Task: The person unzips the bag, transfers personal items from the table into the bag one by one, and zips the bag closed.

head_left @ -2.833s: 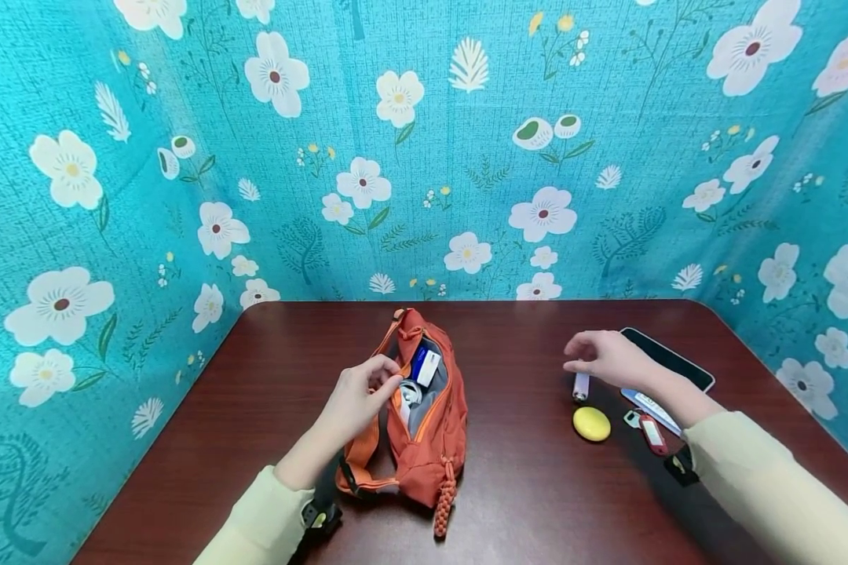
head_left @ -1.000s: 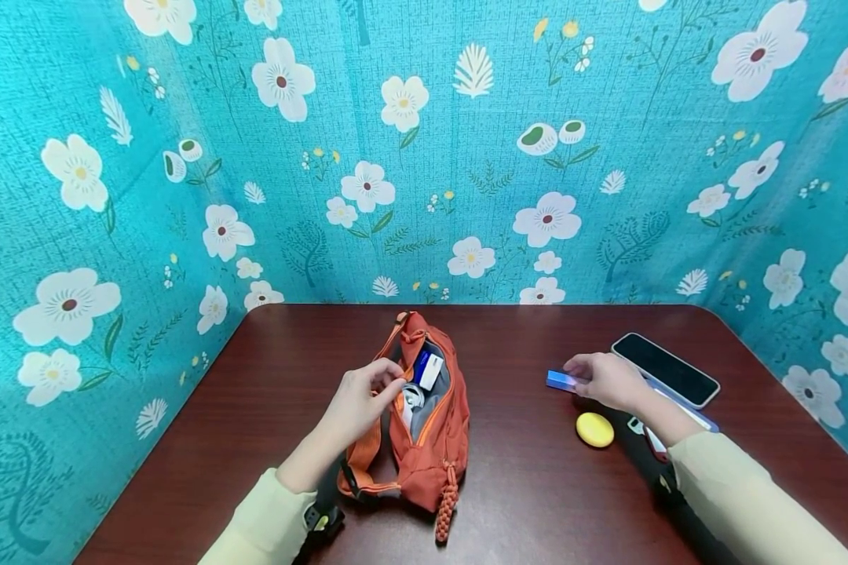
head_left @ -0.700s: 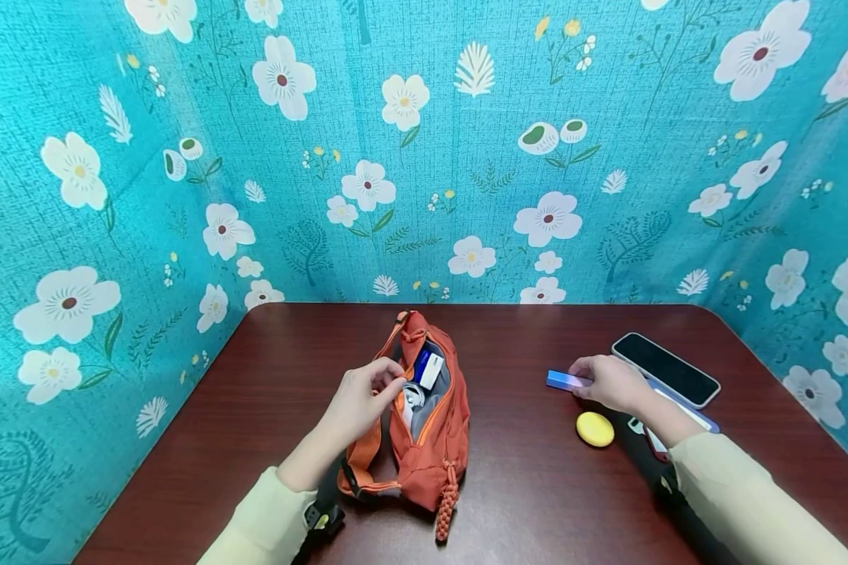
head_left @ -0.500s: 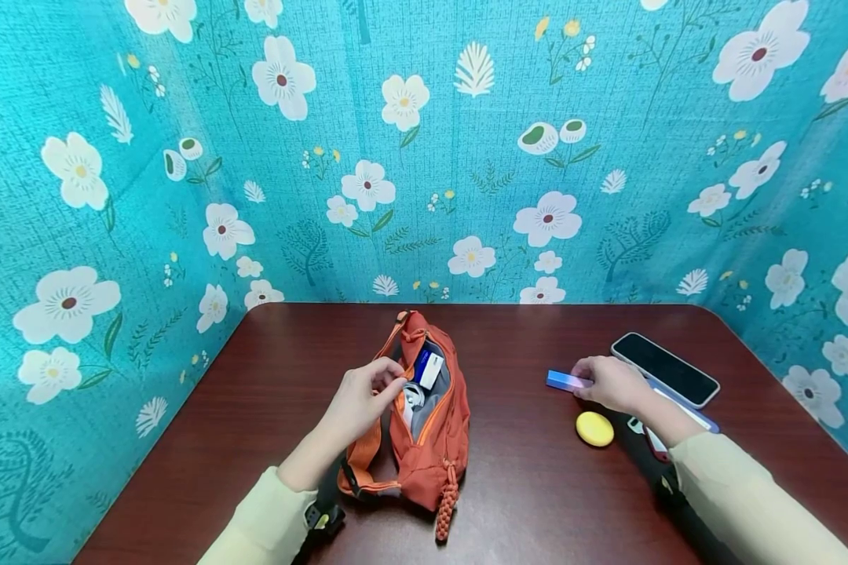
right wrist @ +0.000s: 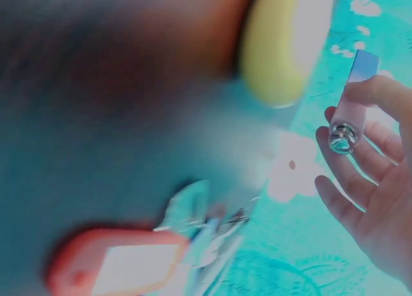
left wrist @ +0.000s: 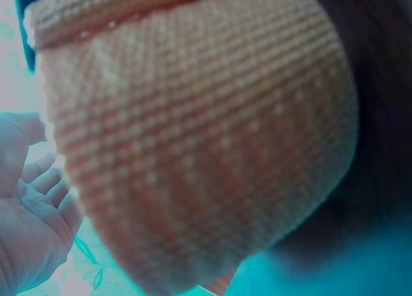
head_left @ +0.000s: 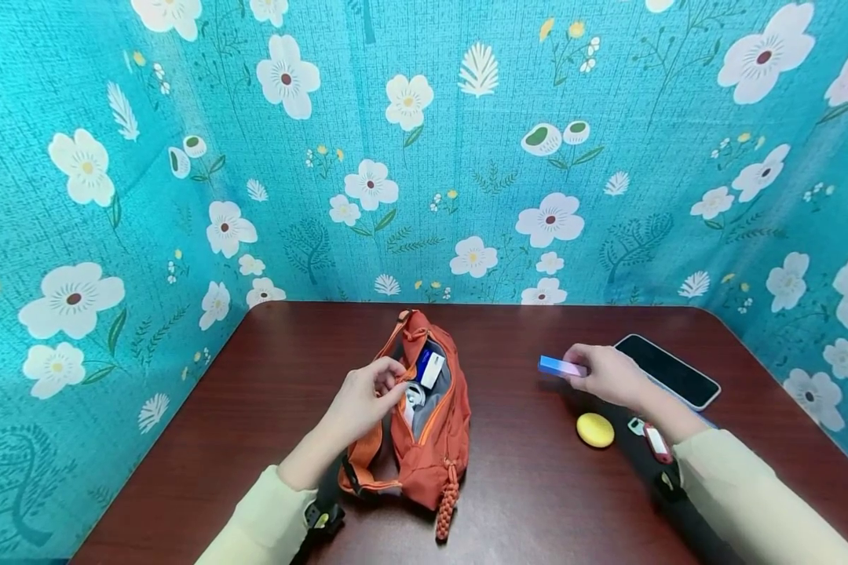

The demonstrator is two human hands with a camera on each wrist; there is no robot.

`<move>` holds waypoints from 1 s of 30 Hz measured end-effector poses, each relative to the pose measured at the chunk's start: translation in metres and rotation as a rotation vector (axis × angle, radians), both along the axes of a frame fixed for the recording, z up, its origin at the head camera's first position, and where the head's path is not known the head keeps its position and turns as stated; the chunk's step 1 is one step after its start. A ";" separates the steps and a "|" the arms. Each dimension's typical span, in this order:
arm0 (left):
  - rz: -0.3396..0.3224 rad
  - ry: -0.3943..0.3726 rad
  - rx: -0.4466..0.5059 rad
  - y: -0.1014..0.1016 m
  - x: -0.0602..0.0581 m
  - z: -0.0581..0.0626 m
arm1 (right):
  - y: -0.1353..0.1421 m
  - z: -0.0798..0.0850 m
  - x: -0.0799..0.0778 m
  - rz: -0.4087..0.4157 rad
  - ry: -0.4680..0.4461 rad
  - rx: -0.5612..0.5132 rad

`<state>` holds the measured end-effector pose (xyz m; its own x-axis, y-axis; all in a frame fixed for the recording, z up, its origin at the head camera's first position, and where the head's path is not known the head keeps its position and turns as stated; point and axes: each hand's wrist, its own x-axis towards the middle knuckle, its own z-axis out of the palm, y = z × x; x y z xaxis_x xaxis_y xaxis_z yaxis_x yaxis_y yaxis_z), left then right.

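Note:
An orange-red waist bag (head_left: 455,424) lies unzipped on the table, its grey lining showing. My left hand (head_left: 360,396) pinches the left edge of its opening between thumb and fingers. Inside the bag are a blue-and-white box (head_left: 431,369) and a white coiled cable (head_left: 414,394). To the right, my right hand (head_left: 608,373) grips a slim square tube (head_left: 557,366), blue fading to pink, just above the table. The right wrist view shows the tube's shiny, gem-like end (right wrist: 344,139). Orange webbing (left wrist: 199,135) fills most of the left wrist view, hiding the left fingers' contact with the bag.
A yellow oval object (head_left: 595,430) lies just in front of my right hand. Nearby are a red key tag (head_left: 656,444) and a black-screened phone (head_left: 667,369). My right forearm covers most of a blue flat item beside the phone. A flowered curtain (head_left: 466,196) surrounds the table.
My right hand, at first hovering over the tube, has gripped it, turned it sideways and raised it slightly leftward off the table. My left hand stays at the bag's edge.

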<state>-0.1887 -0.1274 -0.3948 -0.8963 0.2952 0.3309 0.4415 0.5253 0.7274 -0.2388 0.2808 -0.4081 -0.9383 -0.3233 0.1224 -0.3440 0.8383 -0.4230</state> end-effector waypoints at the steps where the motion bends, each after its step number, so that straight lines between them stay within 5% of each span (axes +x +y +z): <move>1: -0.008 -0.013 0.005 0.000 0.000 0.000 | -0.003 0.003 0.001 0.011 0.007 -0.014; 17: -0.071 -0.036 -0.009 -0.002 0.003 0.000 | -0.059 0.053 0.007 0.203 0.028 -0.132; 30: -0.061 -0.059 -0.021 -0.001 0.005 0.001 | -0.107 0.066 0.008 0.369 0.044 -0.125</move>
